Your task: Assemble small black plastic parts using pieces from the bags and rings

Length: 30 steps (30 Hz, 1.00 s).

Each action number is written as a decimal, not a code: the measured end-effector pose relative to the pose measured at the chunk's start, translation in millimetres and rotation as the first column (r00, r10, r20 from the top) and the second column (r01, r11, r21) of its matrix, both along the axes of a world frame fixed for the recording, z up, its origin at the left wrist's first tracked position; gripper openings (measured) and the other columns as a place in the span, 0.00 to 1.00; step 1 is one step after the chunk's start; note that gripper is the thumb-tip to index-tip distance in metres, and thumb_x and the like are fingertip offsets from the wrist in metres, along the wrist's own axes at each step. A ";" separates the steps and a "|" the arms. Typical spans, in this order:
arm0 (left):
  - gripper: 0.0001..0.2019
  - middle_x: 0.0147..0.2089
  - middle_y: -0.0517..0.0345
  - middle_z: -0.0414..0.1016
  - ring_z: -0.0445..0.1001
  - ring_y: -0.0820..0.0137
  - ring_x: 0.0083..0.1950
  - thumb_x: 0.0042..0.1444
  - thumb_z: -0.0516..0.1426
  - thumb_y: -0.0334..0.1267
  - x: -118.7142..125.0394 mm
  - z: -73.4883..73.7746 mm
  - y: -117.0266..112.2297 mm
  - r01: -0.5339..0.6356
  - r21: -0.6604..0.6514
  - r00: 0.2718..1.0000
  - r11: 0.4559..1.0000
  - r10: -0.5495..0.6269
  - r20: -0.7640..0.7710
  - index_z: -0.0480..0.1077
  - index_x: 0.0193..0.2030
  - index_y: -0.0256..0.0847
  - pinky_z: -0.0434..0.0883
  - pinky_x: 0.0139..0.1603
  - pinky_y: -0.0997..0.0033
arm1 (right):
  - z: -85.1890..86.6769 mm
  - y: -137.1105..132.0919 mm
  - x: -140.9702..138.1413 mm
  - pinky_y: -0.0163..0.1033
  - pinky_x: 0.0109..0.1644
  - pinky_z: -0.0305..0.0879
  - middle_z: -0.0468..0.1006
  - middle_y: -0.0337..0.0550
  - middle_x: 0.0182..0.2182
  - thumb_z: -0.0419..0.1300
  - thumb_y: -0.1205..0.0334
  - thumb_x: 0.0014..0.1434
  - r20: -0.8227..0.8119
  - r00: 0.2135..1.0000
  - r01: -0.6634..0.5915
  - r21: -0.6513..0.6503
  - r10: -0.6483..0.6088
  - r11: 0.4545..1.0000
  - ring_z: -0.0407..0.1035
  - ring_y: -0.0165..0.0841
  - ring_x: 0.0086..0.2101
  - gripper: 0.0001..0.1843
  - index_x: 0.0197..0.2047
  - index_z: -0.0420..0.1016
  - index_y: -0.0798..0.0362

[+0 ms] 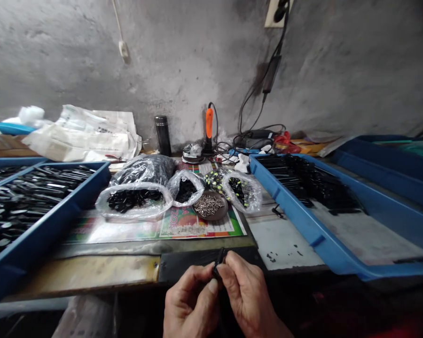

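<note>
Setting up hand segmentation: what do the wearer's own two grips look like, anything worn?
Bare, ungloved human left grip and bare, ungloved human right grip. No rings, markings or cables visible on either. No sleeves show; the forearms are cut off by the frame's bottom edge.

- Hiding most of a black part (216, 270) in left hand (191, 300) and right hand (246, 295).
- Cropping both hands at bottom, blue tray (56, 226) at left, socket (270, 19) at top.
- Leaving metal bits (207, 204) in a dish (220, 214) too small to tell apart.
</note>
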<state>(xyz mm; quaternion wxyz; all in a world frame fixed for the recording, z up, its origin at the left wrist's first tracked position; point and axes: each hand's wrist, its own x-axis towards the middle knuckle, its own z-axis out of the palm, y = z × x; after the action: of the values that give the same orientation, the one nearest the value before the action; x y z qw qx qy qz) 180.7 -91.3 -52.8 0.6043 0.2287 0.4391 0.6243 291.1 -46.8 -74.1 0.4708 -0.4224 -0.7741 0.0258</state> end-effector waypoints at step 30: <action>0.22 0.17 0.67 0.64 0.55 0.84 0.15 0.39 0.74 0.49 -1.6 -4.7 1.8 -0.008 0.005 1.000 1.000 0.008 -0.005 0.79 0.34 0.35 0.49 0.17 0.85 | -2.9 -1.2 1.1 0.32 0.24 0.61 0.70 0.34 0.21 0.43 0.47 0.75 -0.015 0.999 -0.038 -0.138 0.037 0.990 0.69 0.28 0.20 0.24 0.30 0.62 0.50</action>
<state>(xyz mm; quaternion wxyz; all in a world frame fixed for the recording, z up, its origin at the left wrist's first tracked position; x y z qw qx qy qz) 179.1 -89.5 -57.5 0.6002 0.2302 0.4398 0.6272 292.3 -48.1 -77.0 0.4447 -0.4393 -0.7752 0.0911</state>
